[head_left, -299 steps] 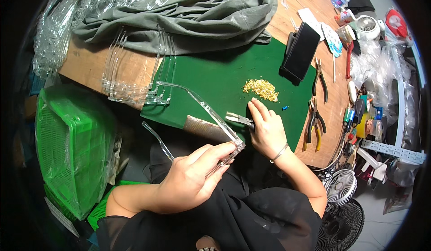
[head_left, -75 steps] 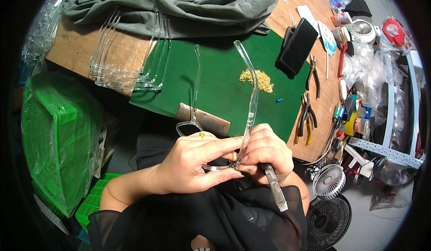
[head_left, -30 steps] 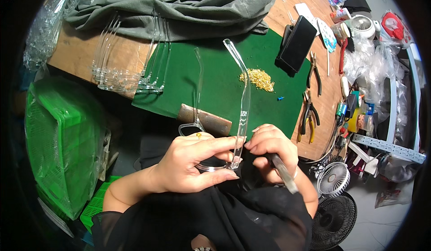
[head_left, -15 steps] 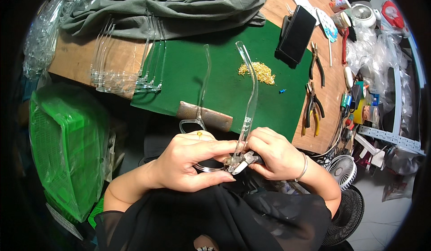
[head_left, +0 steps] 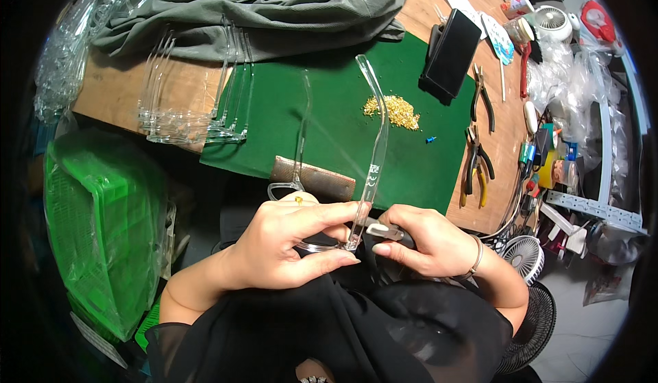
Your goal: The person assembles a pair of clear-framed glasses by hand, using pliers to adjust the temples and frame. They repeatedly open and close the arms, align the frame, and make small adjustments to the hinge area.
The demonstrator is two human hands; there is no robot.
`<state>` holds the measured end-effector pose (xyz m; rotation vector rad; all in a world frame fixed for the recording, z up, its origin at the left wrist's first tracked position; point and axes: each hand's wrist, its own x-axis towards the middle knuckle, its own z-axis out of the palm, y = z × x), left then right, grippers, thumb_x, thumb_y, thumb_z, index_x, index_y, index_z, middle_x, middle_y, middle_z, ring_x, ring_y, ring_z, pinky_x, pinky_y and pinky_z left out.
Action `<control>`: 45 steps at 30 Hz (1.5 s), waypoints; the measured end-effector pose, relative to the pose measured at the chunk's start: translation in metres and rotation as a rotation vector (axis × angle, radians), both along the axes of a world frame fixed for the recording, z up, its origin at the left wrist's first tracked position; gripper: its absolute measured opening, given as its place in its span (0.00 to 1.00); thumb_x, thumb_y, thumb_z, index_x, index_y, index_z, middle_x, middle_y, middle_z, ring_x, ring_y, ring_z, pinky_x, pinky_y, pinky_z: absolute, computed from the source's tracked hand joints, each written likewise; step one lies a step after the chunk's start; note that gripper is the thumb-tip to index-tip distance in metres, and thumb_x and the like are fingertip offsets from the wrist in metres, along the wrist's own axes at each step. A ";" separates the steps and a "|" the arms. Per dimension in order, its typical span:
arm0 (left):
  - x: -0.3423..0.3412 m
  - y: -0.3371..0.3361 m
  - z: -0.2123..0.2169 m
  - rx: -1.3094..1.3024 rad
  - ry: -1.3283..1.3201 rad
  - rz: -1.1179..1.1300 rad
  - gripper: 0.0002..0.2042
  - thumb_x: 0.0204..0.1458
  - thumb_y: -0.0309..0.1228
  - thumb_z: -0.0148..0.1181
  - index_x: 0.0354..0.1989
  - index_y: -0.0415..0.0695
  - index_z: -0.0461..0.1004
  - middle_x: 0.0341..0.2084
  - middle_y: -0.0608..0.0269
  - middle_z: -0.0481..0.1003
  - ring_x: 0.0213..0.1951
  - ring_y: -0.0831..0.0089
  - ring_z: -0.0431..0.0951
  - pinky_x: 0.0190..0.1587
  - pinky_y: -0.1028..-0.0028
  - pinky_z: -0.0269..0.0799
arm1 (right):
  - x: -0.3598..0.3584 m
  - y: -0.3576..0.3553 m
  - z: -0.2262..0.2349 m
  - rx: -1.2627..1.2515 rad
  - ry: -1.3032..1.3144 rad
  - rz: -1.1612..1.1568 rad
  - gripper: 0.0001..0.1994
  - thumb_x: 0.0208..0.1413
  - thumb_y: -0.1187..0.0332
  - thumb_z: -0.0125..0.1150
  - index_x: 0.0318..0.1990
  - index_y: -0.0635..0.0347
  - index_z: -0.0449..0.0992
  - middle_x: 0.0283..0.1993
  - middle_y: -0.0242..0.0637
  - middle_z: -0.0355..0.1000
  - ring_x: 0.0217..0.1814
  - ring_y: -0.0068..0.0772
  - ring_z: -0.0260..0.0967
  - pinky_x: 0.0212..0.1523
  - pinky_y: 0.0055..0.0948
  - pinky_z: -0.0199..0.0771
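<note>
My left hand (head_left: 284, 239) pinches a clear plastic eyeglasses frame (head_left: 376, 151) near one hinge. Both temples point away from me over the bench, and one rim shows beyond my fingers. In my closed right hand (head_left: 435, 242) is a pair of pliers (head_left: 385, 231); its metal head lies just right of the hinge and its handles are mostly hidden. Whether the jaws touch the frame I cannot tell. Past my hands, a brown padded block (head_left: 322, 179) sits at the edge of the green mat (head_left: 274, 99), with a pile of small gold-coloured pieces (head_left: 394, 112) farther back.
Several clear eyeglasses frames (head_left: 195, 135) stand at the left beneath a grey cloth (head_left: 260, 14). A black phone (head_left: 452, 54) leans at back right, near two pairs of pliers (head_left: 484, 99). Green crates (head_left: 103, 225) wrapped in plastic stand lower left; a small white fan (head_left: 524, 258) is at right.
My right hand and its pliers have drawn slightly right, away from the hinge, and the pliers' head has turned. The glasses' temples have shifted a little to the left.
</note>
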<state>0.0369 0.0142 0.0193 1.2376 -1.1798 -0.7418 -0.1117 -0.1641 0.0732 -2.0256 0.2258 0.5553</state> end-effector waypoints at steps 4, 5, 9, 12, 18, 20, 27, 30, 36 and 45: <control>0.001 -0.001 -0.002 0.002 0.012 -0.005 0.25 0.37 0.27 0.70 0.47 0.34 0.72 0.24 0.61 0.78 0.26 0.71 0.77 0.35 0.75 0.68 | -0.004 0.004 -0.009 0.076 -0.034 -0.019 0.13 0.53 0.61 0.59 0.34 0.64 0.70 0.30 0.46 0.69 0.34 0.47 0.69 0.35 0.38 0.69; 0.001 -0.001 -0.001 0.005 0.011 -0.009 0.25 0.37 0.27 0.70 0.47 0.34 0.72 0.24 0.61 0.78 0.26 0.71 0.76 0.35 0.75 0.68 | -0.004 0.005 -0.010 0.039 -0.076 -0.007 0.12 0.51 0.63 0.60 0.35 0.64 0.70 0.30 0.45 0.68 0.35 0.47 0.68 0.37 0.37 0.68; 0.001 -0.001 0.003 0.027 0.020 -0.037 0.24 0.36 0.27 0.69 0.46 0.34 0.74 0.22 0.61 0.77 0.26 0.70 0.76 0.34 0.75 0.68 | -0.002 0.005 -0.011 -0.250 -0.306 0.087 0.14 0.43 0.68 0.64 0.36 0.62 0.69 0.32 0.42 0.66 0.37 0.45 0.66 0.41 0.36 0.66; 0.002 -0.003 0.001 -0.017 -0.015 -0.069 0.23 0.35 0.27 0.68 0.44 0.34 0.75 0.22 0.61 0.77 0.25 0.71 0.76 0.33 0.75 0.67 | 0.000 0.003 -0.013 -0.353 -0.456 0.125 0.16 0.38 0.71 0.65 0.36 0.61 0.68 0.33 0.40 0.64 0.38 0.44 0.64 0.42 0.35 0.64; 0.004 -0.003 -0.004 -0.105 -0.111 -0.155 0.22 0.39 0.28 0.67 0.47 0.38 0.74 0.27 0.63 0.78 0.27 0.71 0.76 0.34 0.74 0.66 | 0.004 0.005 -0.017 -0.483 -0.603 0.169 0.17 0.28 0.73 0.64 0.31 0.61 0.68 0.29 0.37 0.63 0.34 0.39 0.64 0.38 0.34 0.64; 0.004 -0.003 -0.006 -0.115 -0.135 -0.146 0.22 0.39 0.28 0.66 0.47 0.40 0.75 0.26 0.63 0.77 0.27 0.71 0.76 0.33 0.75 0.66 | 0.003 0.004 -0.017 -0.517 -0.593 0.201 0.17 0.28 0.72 0.64 0.31 0.61 0.68 0.28 0.36 0.62 0.33 0.38 0.64 0.37 0.33 0.63; 0.003 0.000 -0.006 -0.115 -0.281 -0.095 0.22 0.38 0.29 0.66 0.47 0.42 0.75 0.22 0.68 0.73 0.25 0.73 0.74 0.30 0.76 0.63 | -0.001 0.005 -0.017 -0.598 -0.523 0.250 0.17 0.28 0.69 0.65 0.30 0.60 0.68 0.27 0.35 0.63 0.30 0.36 0.63 0.33 0.31 0.61; 0.002 0.003 -0.002 -0.092 -0.382 -0.080 0.23 0.38 0.30 0.66 0.47 0.43 0.74 0.21 0.69 0.72 0.24 0.75 0.73 0.29 0.76 0.61 | 0.000 0.008 -0.012 -0.616 -0.480 0.260 0.17 0.29 0.68 0.66 0.29 0.61 0.69 0.27 0.35 0.63 0.30 0.35 0.63 0.33 0.31 0.61; 0.001 0.006 0.004 -0.002 -0.373 -0.073 0.19 0.37 0.27 0.66 0.42 0.41 0.76 0.21 0.67 0.74 0.25 0.75 0.75 0.27 0.76 0.59 | -0.008 0.021 -0.011 -0.649 -0.371 0.187 0.18 0.29 0.68 0.68 0.30 0.61 0.68 0.28 0.35 0.64 0.30 0.34 0.63 0.33 0.31 0.61; 0.005 0.000 -0.008 -0.071 -0.086 -0.133 0.20 0.36 0.29 0.70 0.42 0.37 0.77 0.27 0.60 0.78 0.28 0.70 0.78 0.31 0.76 0.64 | 0.005 0.010 -0.013 -0.444 -0.510 0.175 0.20 0.29 0.73 0.66 0.35 0.63 0.69 0.31 0.40 0.63 0.37 0.43 0.64 0.41 0.36 0.65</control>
